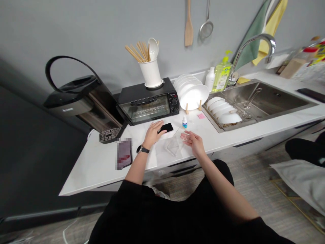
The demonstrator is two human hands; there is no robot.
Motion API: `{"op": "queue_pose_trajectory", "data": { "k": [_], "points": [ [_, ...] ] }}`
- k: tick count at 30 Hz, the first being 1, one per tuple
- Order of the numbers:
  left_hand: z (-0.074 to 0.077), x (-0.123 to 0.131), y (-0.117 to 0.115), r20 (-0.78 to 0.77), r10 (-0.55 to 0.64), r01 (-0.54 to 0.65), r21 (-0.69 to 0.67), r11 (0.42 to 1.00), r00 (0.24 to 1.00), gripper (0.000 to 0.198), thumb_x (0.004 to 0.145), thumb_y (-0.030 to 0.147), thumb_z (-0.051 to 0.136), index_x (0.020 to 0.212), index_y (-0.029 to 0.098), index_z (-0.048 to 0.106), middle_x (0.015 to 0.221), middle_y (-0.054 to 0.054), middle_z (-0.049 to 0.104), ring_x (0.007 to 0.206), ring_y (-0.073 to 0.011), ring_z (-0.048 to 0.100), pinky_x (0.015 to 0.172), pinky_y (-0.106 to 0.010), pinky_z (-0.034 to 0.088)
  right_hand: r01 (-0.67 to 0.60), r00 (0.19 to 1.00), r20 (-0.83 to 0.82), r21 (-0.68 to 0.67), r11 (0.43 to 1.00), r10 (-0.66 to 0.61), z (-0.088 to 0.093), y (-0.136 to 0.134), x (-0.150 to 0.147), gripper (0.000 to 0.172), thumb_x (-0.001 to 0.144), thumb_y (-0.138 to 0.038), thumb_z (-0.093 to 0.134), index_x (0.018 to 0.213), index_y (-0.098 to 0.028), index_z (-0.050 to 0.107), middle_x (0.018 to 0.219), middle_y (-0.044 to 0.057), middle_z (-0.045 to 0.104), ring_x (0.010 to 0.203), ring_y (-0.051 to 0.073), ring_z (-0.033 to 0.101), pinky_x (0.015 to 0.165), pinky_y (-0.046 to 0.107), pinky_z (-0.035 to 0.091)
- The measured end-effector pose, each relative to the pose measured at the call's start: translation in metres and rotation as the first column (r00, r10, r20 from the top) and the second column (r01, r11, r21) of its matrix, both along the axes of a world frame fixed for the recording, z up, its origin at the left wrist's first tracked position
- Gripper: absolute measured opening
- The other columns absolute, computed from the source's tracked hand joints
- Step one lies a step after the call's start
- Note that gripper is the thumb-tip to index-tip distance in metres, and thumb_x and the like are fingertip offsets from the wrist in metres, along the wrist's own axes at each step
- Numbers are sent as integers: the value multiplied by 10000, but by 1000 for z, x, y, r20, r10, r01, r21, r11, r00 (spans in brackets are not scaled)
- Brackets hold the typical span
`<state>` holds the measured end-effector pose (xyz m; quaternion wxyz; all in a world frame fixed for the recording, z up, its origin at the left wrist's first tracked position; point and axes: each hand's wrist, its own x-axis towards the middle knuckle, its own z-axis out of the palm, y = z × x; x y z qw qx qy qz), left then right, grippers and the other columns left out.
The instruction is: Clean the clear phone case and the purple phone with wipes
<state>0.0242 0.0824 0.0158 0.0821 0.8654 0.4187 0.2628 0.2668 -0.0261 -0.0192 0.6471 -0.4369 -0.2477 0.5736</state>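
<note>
My left hand (152, 133), with a dark-banded watch on its wrist, is at the left end of a black-screened phone (167, 127) lying on the counter. Its fingers reach along the far edge and its thumb along the near edge. My right hand (194, 141) hovers over the counter's front part, fingers loosely apart and bent; I cannot make out anything held. Between both hands lies a clear, thin rectangular piece (173, 147), perhaps a transparent case. A small white and blue bottle (185, 122) stands upright just beyond my right fingertips.
Behind my hands stands a toaster oven (148, 105) bearing a utensil holder (151, 73). A drinks machine (87, 101) and a pixelated flat item (124, 154) are at left. Right are a plate rack (187, 109), pink note (201, 116) and sink (274, 110).
</note>
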Motion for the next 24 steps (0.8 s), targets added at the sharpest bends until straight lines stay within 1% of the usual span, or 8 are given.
{"op": "queue_pose_trajectory", "data": {
  "k": [3, 6, 10, 12, 14, 16, 20, 24],
  "points": [
    [15, 8, -54, 114, 2, 1, -33, 999, 994, 673, 1012, 496, 563, 1618, 270, 378, 1631, -125, 469, 1432, -265, 546, 1201, -464, 441, 33, 999, -43, -13, 999, -34, 3, -7, -11, 512, 801, -656, 768, 1067, -220, 737, 1129, 136, 807, 1116, 309, 761, 804, 371, 626],
    [16, 13, -112, -23, 27, -28, -35, 999, 999, 1060, 828, 612, 774, 1677, 326, 209, 1687, -121, 364, 1468, -348, 490, 1180, -494, 467, 30, 995, -97, -6, 1000, -31, 9, -19, -39, 508, 809, -658, 763, 1082, -231, 734, 1177, 129, 796, 1159, 302, 743, 850, 370, 615],
    [0, -2, -152, -3, 241, -241, -19, 970, 971, 839, 943, 471, 682, 1655, 316, 265, 1524, -128, 527, 1372, -311, 574, 1099, -448, 540, -152, 986, -66, 60, 987, 156, 15, -31, -73, 533, 870, -713, 673, 1152, -265, 734, 1278, 110, 760, 1214, 302, 711, 920, 405, 594],
    [-8, -20, -161, 32, 332, -331, -33, 943, 943, 774, 964, 441, 654, 1639, 319, 296, 1473, -118, 559, 1344, -300, 599, 1076, -432, 557, -199, 973, 136, 90, 976, 186, 14, -29, -72, 533, 923, -728, 585, 1168, -282, 743, 1296, 98, 749, 1188, 307, 713, 955, 437, 575],
    [-14, -40, -169, 38, 413, -413, -5, 911, 910, 751, 959, 450, 660, 1622, 336, 326, 1466, -114, 566, 1334, -319, 608, 1092, -464, 547, -180, 867, 491, 138, 974, 90, 10, -23, -59, 465, 973, -668, 546, 1155, -296, 758, 1266, 91, 749, 1151, 309, 704, 1015, 465, 532],
    [-19, -56, -178, 43, 451, -452, 19, 892, 891, 790, 936, 484, 688, 1622, 345, 322, 1451, -110, 588, 1311, -336, 624, 1081, -473, 555, -176, 604, 795, 195, 965, -51, 5, -14, -44, 377, 982, -558, 584, 1187, -292, 755, 1265, 104, 728, 1166, 325, 663, 1061, 482, 486],
    [-25, -69, -191, -19, 471, -469, 51, 881, 882, 784, 927, 494, 705, 1606, 315, 356, 1456, -114, 607, 1298, -346, 626, 1066, -478, 560, -242, 187, 972, 187, 952, -144, -5, -1, -33, 316, 902, -392, 696, 1164, -223, 748, 1269, 154, 679, 1162, 352, 596, 1037, 497, 474],
    [-24, -71, -190, -96, 445, -443, 45, 896, 890, 697, 931, 470, 713, 1544, 254, 464, 1460, -111, 617, 1310, -331, 606, 1110, -462, 527, -226, 349, 936, 135, 965, -49, -6, 3, -30, 125, 844, -334, 685, 796, -220, 700, 1017, 103, 701, 980, 282, 609, 923, 421, 489]
  ]
}}
